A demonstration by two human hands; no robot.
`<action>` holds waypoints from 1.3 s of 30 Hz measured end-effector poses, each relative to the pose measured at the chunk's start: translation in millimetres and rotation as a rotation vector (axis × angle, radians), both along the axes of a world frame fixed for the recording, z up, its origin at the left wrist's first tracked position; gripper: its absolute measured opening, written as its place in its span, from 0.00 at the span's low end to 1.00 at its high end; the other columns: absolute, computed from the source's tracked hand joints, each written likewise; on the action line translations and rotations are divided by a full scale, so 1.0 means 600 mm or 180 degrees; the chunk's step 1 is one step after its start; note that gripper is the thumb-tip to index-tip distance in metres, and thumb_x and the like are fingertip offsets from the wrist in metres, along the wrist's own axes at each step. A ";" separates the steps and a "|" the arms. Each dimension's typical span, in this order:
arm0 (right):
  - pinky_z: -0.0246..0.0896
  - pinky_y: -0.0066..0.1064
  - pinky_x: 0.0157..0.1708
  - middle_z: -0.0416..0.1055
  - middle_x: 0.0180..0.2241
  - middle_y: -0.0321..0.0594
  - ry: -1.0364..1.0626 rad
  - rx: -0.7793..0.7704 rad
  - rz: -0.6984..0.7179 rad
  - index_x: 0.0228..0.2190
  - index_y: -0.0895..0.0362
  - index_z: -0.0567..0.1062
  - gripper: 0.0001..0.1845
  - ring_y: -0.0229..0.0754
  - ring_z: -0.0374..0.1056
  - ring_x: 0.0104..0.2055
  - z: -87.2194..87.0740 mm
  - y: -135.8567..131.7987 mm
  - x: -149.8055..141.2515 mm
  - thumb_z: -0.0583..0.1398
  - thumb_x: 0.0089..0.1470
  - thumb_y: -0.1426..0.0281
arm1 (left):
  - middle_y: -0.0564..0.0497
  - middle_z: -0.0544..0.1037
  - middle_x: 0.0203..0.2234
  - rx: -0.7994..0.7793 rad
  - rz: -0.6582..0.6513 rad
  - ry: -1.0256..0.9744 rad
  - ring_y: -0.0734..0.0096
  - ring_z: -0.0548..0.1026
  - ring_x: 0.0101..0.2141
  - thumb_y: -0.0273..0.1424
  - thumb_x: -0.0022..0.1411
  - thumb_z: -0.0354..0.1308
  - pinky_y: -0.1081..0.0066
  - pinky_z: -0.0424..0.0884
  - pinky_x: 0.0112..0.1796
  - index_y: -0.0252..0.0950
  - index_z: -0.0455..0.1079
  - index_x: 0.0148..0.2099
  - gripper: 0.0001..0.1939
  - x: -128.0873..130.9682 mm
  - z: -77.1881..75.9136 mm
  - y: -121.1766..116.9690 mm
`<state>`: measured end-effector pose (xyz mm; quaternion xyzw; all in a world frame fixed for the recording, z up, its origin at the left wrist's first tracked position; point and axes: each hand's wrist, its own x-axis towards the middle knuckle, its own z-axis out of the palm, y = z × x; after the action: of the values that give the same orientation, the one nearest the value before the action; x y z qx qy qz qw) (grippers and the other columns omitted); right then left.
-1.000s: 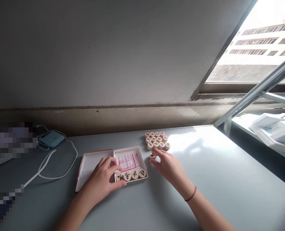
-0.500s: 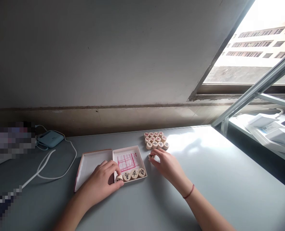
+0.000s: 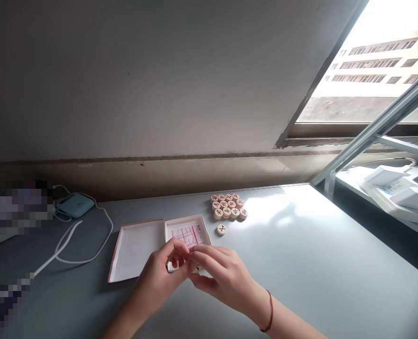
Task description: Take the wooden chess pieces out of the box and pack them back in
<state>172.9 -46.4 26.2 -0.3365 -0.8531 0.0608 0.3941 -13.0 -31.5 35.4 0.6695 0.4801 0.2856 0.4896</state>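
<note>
My left hand (image 3: 168, 268) and my right hand (image 3: 226, 278) meet fingertip to fingertip above the front of an open white box (image 3: 204, 226). The left hand's fingers are curled into a pinch; the right hand's are bent and pressed close to them. Whatever lies between the fingertips is hidden. A folded paper sheet with a pink grid (image 3: 185, 233) lies in the box, whose front row of pieces is mostly covered by my hands. One round wooden Chinese chess piece (image 3: 221, 229) with a black character rests on the desk, right of the box.
Several Chinese chess pieces (image 3: 228, 205) stand in close rows behind the lone piece. The box's lid (image 3: 138, 247) lies inside-up on the left. Further left are a white cable (image 3: 106, 235) and a blue device (image 3: 75, 205). White adapters (image 3: 387, 176) sit on a shelf at right.
My right hand has let go of the lone piece, leaving it on the desk, and moved left and nearer. My left hand has shifted slightly right, away from the box's front-left corner.
</note>
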 end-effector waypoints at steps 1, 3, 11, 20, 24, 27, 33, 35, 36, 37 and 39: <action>0.62 0.26 0.27 0.76 0.36 0.40 0.0051 -0.0033 -0.0028 0.41 0.55 0.68 0.08 0.35 0.70 0.29 -0.001 0.000 0.001 0.57 0.58 0.72 | 0.54 0.70 0.28 -0.0025 -0.0001 -0.0043 0.72 0.69 0.30 0.43 0.61 0.55 0.75 0.67 0.33 0.39 0.65 0.36 0.13 0.003 -0.001 -0.003; 0.63 0.26 0.27 0.76 0.35 0.40 0.0154 -0.0255 -0.0308 0.41 0.56 0.69 0.08 0.35 0.69 0.28 -0.005 0.008 0.013 0.57 0.58 0.70 | 0.53 0.72 0.29 0.0067 0.0103 0.0076 0.71 0.70 0.31 0.44 0.61 0.55 0.74 0.67 0.34 0.39 0.66 0.37 0.13 0.004 -0.001 -0.003; 0.61 0.30 0.27 0.73 0.36 0.40 -0.0241 -0.1692 -0.1971 0.33 0.53 0.73 0.07 0.37 0.65 0.25 -0.025 0.062 0.091 0.58 0.54 0.64 | 0.53 0.74 0.31 0.0603 0.0332 0.0818 0.69 0.72 0.33 0.41 0.63 0.50 0.70 0.70 0.36 0.41 0.68 0.41 0.11 -0.010 -0.008 0.016; 0.52 0.27 0.23 0.71 0.33 0.35 -0.0358 -0.2001 -0.2170 0.33 0.52 0.65 0.07 0.36 0.59 0.22 -0.042 0.062 0.087 0.56 0.49 0.67 | 0.53 0.75 0.33 0.0661 0.0223 0.0989 0.70 0.73 0.34 0.38 0.64 0.49 0.71 0.71 0.37 0.41 0.68 0.41 0.10 -0.011 -0.011 0.018; 0.49 0.26 0.22 0.70 0.31 0.34 -0.0477 -0.2037 -0.2248 0.30 0.53 0.62 0.05 0.35 0.57 0.21 -0.042 0.063 0.080 0.55 0.48 0.69 | 0.52 0.75 0.33 0.0680 0.0218 0.1015 0.69 0.73 0.33 0.38 0.64 0.49 0.71 0.71 0.37 0.41 0.68 0.41 0.10 -0.009 -0.008 0.016; 0.49 0.26 0.22 0.70 0.30 0.34 -0.0446 -0.1954 -0.2294 0.30 0.53 0.62 0.03 0.35 0.57 0.21 -0.045 0.064 0.075 0.54 0.48 0.70 | 0.52 0.76 0.33 0.0743 0.0197 0.1056 0.69 0.73 0.34 0.38 0.64 0.48 0.71 0.71 0.36 0.41 0.69 0.41 0.11 -0.009 -0.009 0.015; 0.51 0.26 0.23 0.70 0.33 0.36 -0.0377 -0.1645 -0.2252 0.32 0.53 0.65 0.03 0.34 0.58 0.20 -0.059 0.067 0.076 0.52 0.52 0.69 | 0.50 0.77 0.35 0.1244 0.0123 0.1263 0.66 0.74 0.36 0.34 0.64 0.48 0.67 0.70 0.39 0.41 0.70 0.40 0.10 -0.010 -0.018 0.018; 0.51 0.26 0.23 0.70 0.32 0.36 -0.0390 -0.1606 -0.2216 0.31 0.53 0.65 0.03 0.35 0.59 0.21 -0.060 0.068 0.078 0.52 0.53 0.68 | 0.50 0.78 0.36 0.1427 0.0070 0.1387 0.64 0.75 0.37 0.32 0.63 0.48 0.65 0.70 0.40 0.40 0.71 0.40 0.10 -0.010 -0.022 0.018; 0.51 0.26 0.23 0.69 0.31 0.36 -0.0395 -0.1589 -0.2207 0.31 0.53 0.65 0.03 0.35 0.60 0.22 -0.058 0.068 0.079 0.52 0.53 0.68 | 0.49 0.78 0.36 0.1500 0.0037 0.1456 0.64 0.75 0.37 0.32 0.63 0.48 0.65 0.69 0.40 0.40 0.71 0.41 0.11 -0.011 -0.023 0.018; 0.52 0.26 0.23 0.69 0.32 0.36 -0.0392 -0.1564 -0.2207 0.31 0.53 0.65 0.03 0.35 0.60 0.22 -0.055 0.067 0.078 0.52 0.53 0.67 | 0.49 0.78 0.37 0.1556 -0.0001 0.1531 0.63 0.75 0.38 0.31 0.63 0.48 0.64 0.69 0.40 0.40 0.72 0.42 0.11 -0.011 -0.025 0.018; 0.52 0.26 0.22 0.69 0.32 0.37 -0.0343 -0.1487 -0.2206 0.32 0.53 0.65 0.05 0.35 0.60 0.22 -0.046 0.063 0.076 0.52 0.54 0.66 | 0.49 0.77 0.38 0.1625 -0.0090 0.1673 0.62 0.74 0.40 0.32 0.62 0.50 0.63 0.69 0.41 0.41 0.72 0.44 0.11 -0.012 -0.028 0.016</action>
<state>218.3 -8.9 -1.3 -0.6866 -0.6721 0.0987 0.2592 -20.1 -21.7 18.5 0.8273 0.4934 0.2076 0.1705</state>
